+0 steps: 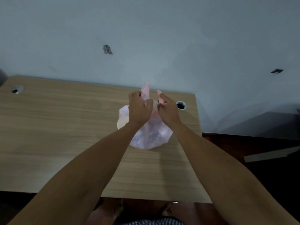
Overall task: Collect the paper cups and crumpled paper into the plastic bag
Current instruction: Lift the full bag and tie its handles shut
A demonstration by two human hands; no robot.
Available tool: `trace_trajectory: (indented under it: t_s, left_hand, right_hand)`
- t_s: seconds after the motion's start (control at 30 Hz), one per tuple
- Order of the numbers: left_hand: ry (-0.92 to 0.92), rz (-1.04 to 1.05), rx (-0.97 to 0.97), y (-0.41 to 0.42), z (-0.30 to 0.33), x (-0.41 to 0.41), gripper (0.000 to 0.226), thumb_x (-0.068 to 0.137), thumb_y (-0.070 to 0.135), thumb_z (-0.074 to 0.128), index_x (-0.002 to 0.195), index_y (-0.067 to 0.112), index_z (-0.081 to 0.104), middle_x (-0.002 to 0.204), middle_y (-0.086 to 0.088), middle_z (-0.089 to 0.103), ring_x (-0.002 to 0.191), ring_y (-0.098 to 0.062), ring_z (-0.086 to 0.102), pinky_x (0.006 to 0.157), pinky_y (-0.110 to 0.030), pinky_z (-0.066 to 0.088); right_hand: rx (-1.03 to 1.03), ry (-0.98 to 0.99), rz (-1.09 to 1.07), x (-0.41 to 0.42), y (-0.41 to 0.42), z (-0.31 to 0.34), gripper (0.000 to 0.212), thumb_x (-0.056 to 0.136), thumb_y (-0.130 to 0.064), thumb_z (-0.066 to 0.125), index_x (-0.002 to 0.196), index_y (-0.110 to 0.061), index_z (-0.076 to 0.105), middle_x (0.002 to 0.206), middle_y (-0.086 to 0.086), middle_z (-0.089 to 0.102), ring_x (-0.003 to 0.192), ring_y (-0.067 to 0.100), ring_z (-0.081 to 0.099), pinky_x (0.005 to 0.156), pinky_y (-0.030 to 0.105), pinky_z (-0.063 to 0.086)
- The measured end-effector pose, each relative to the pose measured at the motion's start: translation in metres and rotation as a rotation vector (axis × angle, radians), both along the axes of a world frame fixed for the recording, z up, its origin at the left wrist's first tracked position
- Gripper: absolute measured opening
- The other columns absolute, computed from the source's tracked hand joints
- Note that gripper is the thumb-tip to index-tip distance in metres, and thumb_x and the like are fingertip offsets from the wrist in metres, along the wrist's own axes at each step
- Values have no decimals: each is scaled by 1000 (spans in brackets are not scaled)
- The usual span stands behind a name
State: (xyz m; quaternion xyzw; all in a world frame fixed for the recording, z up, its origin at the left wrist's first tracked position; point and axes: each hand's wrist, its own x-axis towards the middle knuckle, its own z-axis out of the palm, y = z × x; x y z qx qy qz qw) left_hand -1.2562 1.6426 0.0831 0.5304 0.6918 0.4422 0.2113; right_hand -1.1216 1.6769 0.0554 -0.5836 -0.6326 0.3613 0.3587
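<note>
At the far left of the wooden desk, a round cable hole sits near the back corner. Toward the middle-right of the desktop rests the pink, translucent plastic bag, bulging and rounded, with pale shapes faintly showing through its skin; what exactly lies inside is too blurred to tell. No loose cups or paper show on the desk around it.

Above the bag, the left hand curls its fingers around one of the bag's handle strips, which stands up past the knuckles. Just beside it, nearly touching, the right hand pinches the other handle strip between thumb and fingertips, only a short pink end showing above the grip. Both forearms reach in from the bottom edge and converge over the bag.

Right of the hands, a second cable hole lies near the desk's back right corner. Behind the desk rises a pale blue-grey wall carrying two small dark marks. Farther right, beyond the desk's edge, lies a dark floor.
</note>
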Motion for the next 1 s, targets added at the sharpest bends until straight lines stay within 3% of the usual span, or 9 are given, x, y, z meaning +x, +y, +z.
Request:
trace_trajectory:
  t_s: [0.1, 0.2, 0.3, 0.47, 0.57, 0.67, 0.73, 0.9, 1.0]
  left_hand:
    - [9, -17, 104, 3, 2, 5, 21, 91, -3, 49, 111, -5, 56, 111, -19, 52, 93, -22, 50, 78, -15, 33]
    - [-246, -15, 90, 6, 12, 9, 29, 95, -7, 41, 120, 4, 50, 110, -15, 55, 82, -29, 68, 69, -27, 54]
    - [-514, 31, 8, 11, 18, 14, 28, 97, -1, 41, 122, 11, 43, 102, -12, 61, 70, -25, 71, 58, -34, 58]
    - [-798, 6, -101, 12, 31, 15, 16, 80, 0, 41, 72, 7, 52, 61, -8, 51, 50, -18, 50, 54, -37, 41]
    - [-837, -82, -103, 5, 39, 17, 17, 79, -3, 34, 70, 9, 43, 60, -7, 40, 42, -12, 41, 46, -26, 30]
    - [-877, -75, -186, 1, 42, 17, 8, 76, 20, 41, 71, 17, 46, 63, 1, 37, 52, -12, 32, 45, -22, 26]
    - [-908, -78, -227, -1, 41, 16, 27, 84, 30, 37, 80, 11, 57, 63, 3, 45, 54, -12, 33, 44, -22, 27]
    - [-933, -75, -255, -5, 41, 11, 38, 88, 26, 35, 95, 3, 64, 57, -2, 43, 46, -14, 30, 42, -19, 25]
    - [-903, -160, -288, -11, 45, 7, 31, 90, 18, 36, 74, 11, 62, 58, -3, 31, 44, -13, 27, 40, -19, 25]
  right_hand:
    - [-25, 129, -58, -1, 6, 20, 56, 83, -12, 60, 135, -30, 60, 104, -13, 72, 87, 15, 69, 87, 43, 58]
    - [16, 167, 29, 6, 9, 41, 77, 80, -2, 64, 142, -45, 48, 91, -13, 66, 64, 17, 56, 70, 35, 56]
    - [-110, 202, 84, 13, 11, 51, 91, 86, 1, 62, 154, -49, 29, 93, 1, 68, 73, 20, 64, 78, 31, 58]
    - [-278, 337, 29, 14, 6, 63, 17, 97, -6, 52, 112, -1, 58, 94, 15, 78, 86, 30, 76, 86, 56, 59]
    - [-347, 448, 17, 14, 3, 66, 24, 103, -17, 50, 112, 1, 63, 85, 16, 75, 72, 30, 71, 70, 42, 61]
    - [-370, 476, -4, 11, 4, 64, 25, 99, -22, 52, 109, -6, 68, 70, -1, 53, 58, 14, 49, 53, 26, 41]
    - [-447, 547, -22, 9, 3, 63, 26, 89, -25, 46, 101, -7, 60, 76, 4, 49, 55, 12, 41, 48, 23, 35]
    - [-445, 566, -96, 10, 1, 54, 15, 95, -6, 47, 91, -1, 61, 65, 7, 58, 55, 15, 41, 48, 24, 30]
    - [-409, 575, -95, 10, -1, 48, 14, 99, -9, 61, 93, -1, 70, 70, 5, 64, 51, 10, 47, 49, 21, 40]
